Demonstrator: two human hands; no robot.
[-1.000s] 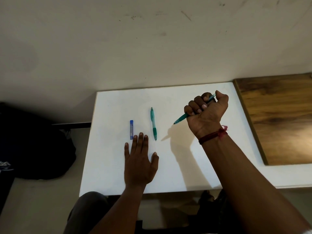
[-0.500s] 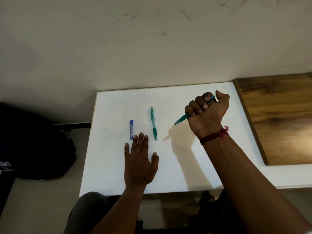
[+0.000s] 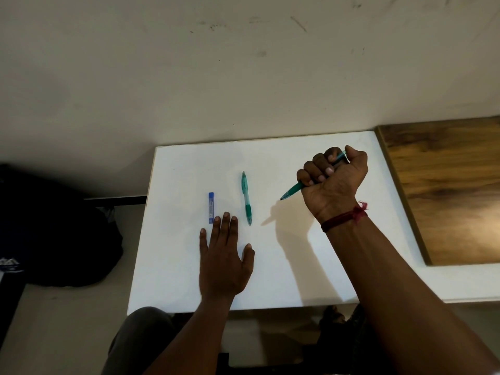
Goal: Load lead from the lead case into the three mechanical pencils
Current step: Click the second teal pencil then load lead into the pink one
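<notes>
**Pencils and lead case on a white table, one pencil held in a fist**

Pencils are the job here, yet only two show, though the task names three; a third may be hidden inside the fist, which cannot be told.

A pale wall (image 3: 243, 63), scuffed with small dark marks, fills the upper half of the view. Below it sits a white table (image 3: 270, 280), its top bare apart from the task's things. A wooden board (image 3: 446, 190) adjoins it on the right. A dark bag (image 3: 54, 226) lies on the floor to the left.

A right hand (image 3: 334, 175) is raised above the table's right side, a red thread (image 3: 346, 217) tied round the wrist. Its fingers are curled tight into a fist around a green pencil (image 3: 293, 189), tip slanting down and left, top end poking out by the thumb. The thumb sits near the top, which suggests readiness to press or pull the cap.

A left hand (image 3: 223, 255) lies flat on the table, palm down, fingers spread and gripping nothing. It probably waits there because the lead case is just beyond its fingertips.

A second pencil (image 3: 246, 198), green too, lies on the table between the hands, tip towards the person.

Smallest is the blue case (image 3: 211, 207), lying parallel to that pencil and left of it. It looks closed, so loading seems not yet begun.
</notes>
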